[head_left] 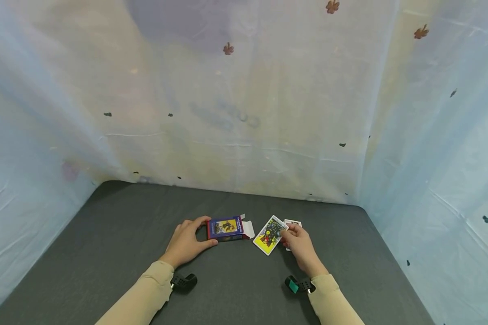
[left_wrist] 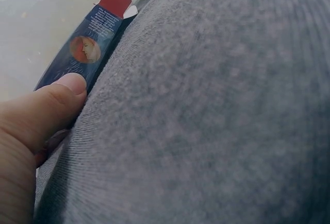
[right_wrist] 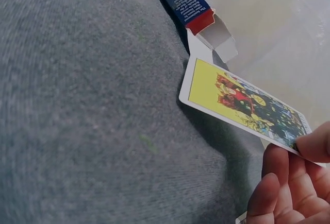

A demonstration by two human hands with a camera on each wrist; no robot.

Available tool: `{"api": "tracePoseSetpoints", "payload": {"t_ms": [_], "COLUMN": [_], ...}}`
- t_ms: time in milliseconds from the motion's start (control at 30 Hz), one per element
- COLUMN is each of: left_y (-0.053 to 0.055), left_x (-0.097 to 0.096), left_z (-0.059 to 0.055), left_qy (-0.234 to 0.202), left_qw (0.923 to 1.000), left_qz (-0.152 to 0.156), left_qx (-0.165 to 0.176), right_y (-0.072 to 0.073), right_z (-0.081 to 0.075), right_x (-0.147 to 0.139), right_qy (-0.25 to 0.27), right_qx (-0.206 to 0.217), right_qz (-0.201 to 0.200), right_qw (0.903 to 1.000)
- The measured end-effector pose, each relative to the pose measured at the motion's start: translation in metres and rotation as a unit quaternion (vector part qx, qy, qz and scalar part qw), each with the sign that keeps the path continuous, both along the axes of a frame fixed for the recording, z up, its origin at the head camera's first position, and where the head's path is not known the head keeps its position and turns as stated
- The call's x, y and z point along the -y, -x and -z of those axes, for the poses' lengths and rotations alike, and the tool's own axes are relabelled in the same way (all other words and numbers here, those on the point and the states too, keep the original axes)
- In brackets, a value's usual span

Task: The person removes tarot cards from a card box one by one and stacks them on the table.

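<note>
A blue and red card box (head_left: 225, 227) lies on the dark table with its open flap end facing right. My left hand (head_left: 188, 240) holds the box by its left end, thumb on the near side and fingers at the far left corner. In the left wrist view, the thumb presses the box's printed narrow side (left_wrist: 86, 49). My right hand (head_left: 301, 246) pinches a yellow illustrated tarot card (head_left: 270, 235) between thumb and fingers, tilted over the table. Partly hidden behind that hand is another white-bordered card (head_left: 294, 222).
The dark grey cloth-covered table (head_left: 227, 289) has rounded far corners. Pale patterned curtains (head_left: 244, 99) hang behind it and along both sides. A black strap (head_left: 185, 282) circles my left wrist; a similar strap (head_left: 300, 285) is on the right.
</note>
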State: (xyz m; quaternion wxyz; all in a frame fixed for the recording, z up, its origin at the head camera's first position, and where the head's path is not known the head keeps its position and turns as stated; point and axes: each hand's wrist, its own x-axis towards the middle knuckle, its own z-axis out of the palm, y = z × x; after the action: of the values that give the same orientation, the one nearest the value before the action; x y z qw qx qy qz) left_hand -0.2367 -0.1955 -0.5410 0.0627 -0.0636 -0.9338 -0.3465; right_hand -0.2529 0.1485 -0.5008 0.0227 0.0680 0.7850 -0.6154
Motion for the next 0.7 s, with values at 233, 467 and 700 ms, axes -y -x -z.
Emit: {"api": "tracePoseSetpoints", "payload": {"t_ms": [233, 467, 700], "left_y": [-0.0004, 0.0002, 0.0004], "left_x": [0.0002, -0.0001, 0.0004], "left_z": [0.0006, 0.0018, 0.0028], "left_qy": [0.0, -0.001, -0.001], "left_qw": [1.0, 1.0, 1.0], "left_qz": [0.002, 0.001, 0.0], "left_qx": [-0.004, -0.007, -0.007], "right_y": [-0.002, -0.0014, -0.0001], "right_z": [0.0008, 0.0005, 0.0008], "right_x": [-0.0009, -0.0024, -0.0048], "right_qy": [-0.004, -0.008, -0.02], "right_qx": [-0.012, -0.009, -0.012], "right_qz": [-0.005, -0.003, -0.008], "right_qw": [0.9999, 0.9999, 0.9997]}}
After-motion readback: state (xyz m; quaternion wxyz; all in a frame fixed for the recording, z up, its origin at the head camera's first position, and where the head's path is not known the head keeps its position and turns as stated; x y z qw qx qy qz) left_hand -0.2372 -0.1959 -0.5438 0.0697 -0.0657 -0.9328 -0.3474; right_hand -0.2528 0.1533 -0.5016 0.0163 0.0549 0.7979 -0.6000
